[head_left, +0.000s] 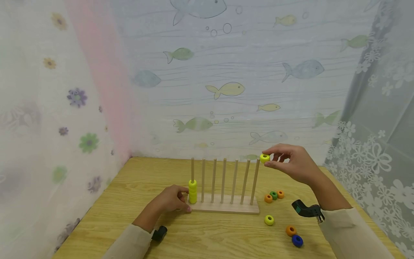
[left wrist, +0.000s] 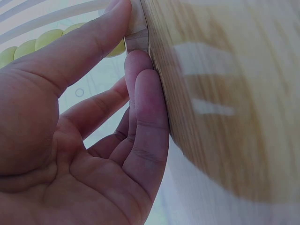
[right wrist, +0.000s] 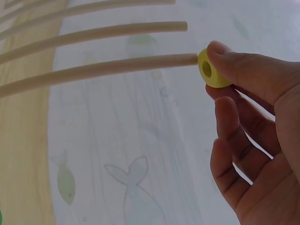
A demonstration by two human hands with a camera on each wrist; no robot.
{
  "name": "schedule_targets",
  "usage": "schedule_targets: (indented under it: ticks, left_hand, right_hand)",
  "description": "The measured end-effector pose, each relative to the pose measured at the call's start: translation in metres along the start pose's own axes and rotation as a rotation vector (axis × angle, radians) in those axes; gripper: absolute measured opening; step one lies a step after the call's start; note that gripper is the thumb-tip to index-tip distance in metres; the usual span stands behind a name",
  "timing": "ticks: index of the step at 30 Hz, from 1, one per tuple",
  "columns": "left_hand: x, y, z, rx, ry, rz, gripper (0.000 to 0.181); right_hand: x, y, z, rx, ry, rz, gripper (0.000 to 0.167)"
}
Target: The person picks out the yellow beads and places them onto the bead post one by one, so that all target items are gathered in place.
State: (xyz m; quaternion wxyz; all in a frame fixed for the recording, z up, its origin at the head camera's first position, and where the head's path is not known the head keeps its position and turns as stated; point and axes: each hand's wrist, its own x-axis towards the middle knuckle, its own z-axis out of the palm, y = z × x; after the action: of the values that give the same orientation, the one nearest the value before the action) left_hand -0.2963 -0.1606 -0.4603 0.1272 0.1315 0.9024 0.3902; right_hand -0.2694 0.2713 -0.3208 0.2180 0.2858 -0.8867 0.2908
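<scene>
A wooden peg stand [head_left: 223, 207] with a row of upright pegs sits on the table. Several yellow beads [head_left: 192, 192] are stacked on its leftmost peg. My left hand [head_left: 170, 198] holds the left end of the stand's base, thumb at the front corner; the left wrist view shows the base end [left wrist: 137, 41] by the thumb and fingertips. Up at the top of the rightmost peg [right wrist: 117, 66], my right hand [head_left: 292, 163] pinches a yellow bead [right wrist: 213, 70] between thumb and fingers. That bead is beside the peg's tip, its hole not around the peg.
Right of the stand, two orange beads [head_left: 268, 198] and a green bead [head_left: 273, 195] lie together. Nearer the front are a loose yellow bead [head_left: 269, 220], another orange bead [head_left: 291, 230] and a blue bead [head_left: 297, 240]. A fish-patterned curtain [head_left: 226, 118] hangs behind the table.
</scene>
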Motion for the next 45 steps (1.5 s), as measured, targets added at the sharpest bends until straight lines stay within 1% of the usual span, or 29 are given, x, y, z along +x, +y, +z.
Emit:
schedule_targets:
  ticks: [3, 13, 24, 30, 38, 45]
  left_hand:
    - [0.000, 0.000, 0.000, 0.002, 0.001, -0.002, 0.075]
    - [0.000, 0.000, 0.000, -0.001, 0.000, 0.005, 0.077]
    - [0.001, 0.001, 0.000, 0.002, 0.002, 0.000, 0.076]
    - [0.002, 0.000, -0.001, -0.001, -0.003, -0.005, 0.077]
    - [0.003, -0.004, 0.000, -0.003, -0.005, 0.007, 0.078]
    - [0.002, -0.003, 0.000, 0.008, 0.001, -0.001, 0.078]
  right_hand:
    - [0.002, -0.002, 0.001, 0.002, -0.004, 0.003, 0.028]
    - [0.011, -0.006, 0.007, 0.012, -0.007, -0.039, 0.028]
    - [0.019, -0.012, 0.015, 0.032, -0.024, -0.051, 0.030]
    - [0.023, -0.016, 0.019, 0.042, -0.035, -0.050, 0.030]
    - [0.027, -0.024, 0.024, 0.053, -0.046, -0.069, 0.029]
    - [0.032, -0.030, 0.028, 0.076, -0.046, -0.077, 0.029]
